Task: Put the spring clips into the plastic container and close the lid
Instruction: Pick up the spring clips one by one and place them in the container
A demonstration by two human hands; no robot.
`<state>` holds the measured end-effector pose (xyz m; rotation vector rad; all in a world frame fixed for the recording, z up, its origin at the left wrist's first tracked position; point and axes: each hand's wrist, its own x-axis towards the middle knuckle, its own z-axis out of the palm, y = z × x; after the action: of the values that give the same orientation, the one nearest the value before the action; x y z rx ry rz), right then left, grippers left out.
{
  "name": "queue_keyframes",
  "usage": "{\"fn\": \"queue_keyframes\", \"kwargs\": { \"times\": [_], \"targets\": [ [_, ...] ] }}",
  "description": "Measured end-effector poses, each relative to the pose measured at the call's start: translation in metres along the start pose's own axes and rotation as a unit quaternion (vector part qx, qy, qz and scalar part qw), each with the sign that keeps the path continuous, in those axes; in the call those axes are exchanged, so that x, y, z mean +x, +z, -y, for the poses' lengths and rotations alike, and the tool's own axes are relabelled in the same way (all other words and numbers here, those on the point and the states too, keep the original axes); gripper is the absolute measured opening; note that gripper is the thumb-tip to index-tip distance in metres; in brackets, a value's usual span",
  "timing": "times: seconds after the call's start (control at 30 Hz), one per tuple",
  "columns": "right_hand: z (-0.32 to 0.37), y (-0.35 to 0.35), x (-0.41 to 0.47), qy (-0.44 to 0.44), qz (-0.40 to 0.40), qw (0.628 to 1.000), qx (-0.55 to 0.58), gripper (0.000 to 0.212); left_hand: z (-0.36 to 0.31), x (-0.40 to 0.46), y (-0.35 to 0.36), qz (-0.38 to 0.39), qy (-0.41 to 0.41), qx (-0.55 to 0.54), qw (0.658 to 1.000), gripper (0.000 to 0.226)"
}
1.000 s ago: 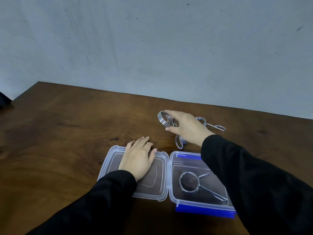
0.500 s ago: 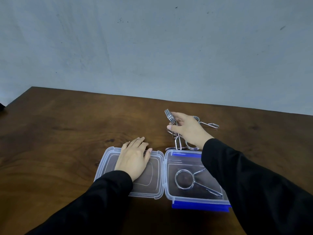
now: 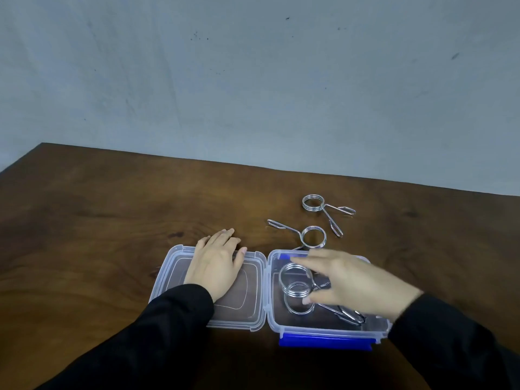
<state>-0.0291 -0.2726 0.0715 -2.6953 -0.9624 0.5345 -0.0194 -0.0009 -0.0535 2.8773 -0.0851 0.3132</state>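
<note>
A: Starting at the left, what is the left hand [image 3: 215,264] doing?

B: It lies flat, palm down, on the open clear lid [image 3: 180,277], fingers stretched out and close together, their tips reaching past the lid's far rim onto the wooden table [image 3: 84,235]. It grips nothing; it only presses on the lid.

A: And the plastic container [image 3: 274,316] itself?

B: Just right of the lid, joined to it along the hinge, with a blue latch [image 3: 323,340] on its near edge. Two spring clips lie inside, coils overlapping: the upper clip [image 3: 295,278] sits partly over the lower clip [image 3: 292,309], handles pointing right.

A: The right hand [image 3: 357,285]?

B: It hovers over the container, fingers spread and loosely extended, blurred. The thumb tip is at the coils; I cannot tell whether it touches them. Nothing is clamped in it.

A: Anything outside the box?

B: Two more on the table beyond it: the near clip [image 3: 313,237] just behind the container's far rim, and the far clip [image 3: 312,203] further back and to the right.
</note>
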Motion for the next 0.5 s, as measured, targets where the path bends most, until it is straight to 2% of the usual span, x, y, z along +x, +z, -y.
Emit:
{"fn": "queue_keyframes", "kwargs": {
  "times": [0.13,0.23,0.3,0.4,0.43,0.5],
  "targets": [
    [0.000,0.027,0.011,0.005,0.012,0.999,-0.043,0.071,0.000,-0.001,0.000,0.000,0.000,0.000,1.000,0.041],
    [0.001,0.030,0.012,0.002,0.025,0.999,-0.031,0.065,0.000,-0.001,-0.001,0.000,0.000,0.001,1.000,0.041],
    [0.000,0.021,0.010,-0.005,-0.032,0.999,-0.013,0.056,0.001,0.000,0.000,0.001,-0.001,0.003,1.000,0.043],
    [-0.011,0.007,0.020,-0.020,-0.194,0.981,-0.010,0.042,0.000,-0.001,0.000,0.004,-0.002,0.007,1.000,0.045],
    [-0.017,0.002,0.028,0.001,-0.218,0.976,-0.008,0.038,0.000,0.000,0.000,0.005,-0.003,0.009,1.000,0.045],
    [-0.026,-0.007,0.051,0.063,-0.198,0.978,-0.011,0.040,-0.001,0.000,-0.001,0.006,-0.004,0.009,1.000,0.045]
  ]
}}
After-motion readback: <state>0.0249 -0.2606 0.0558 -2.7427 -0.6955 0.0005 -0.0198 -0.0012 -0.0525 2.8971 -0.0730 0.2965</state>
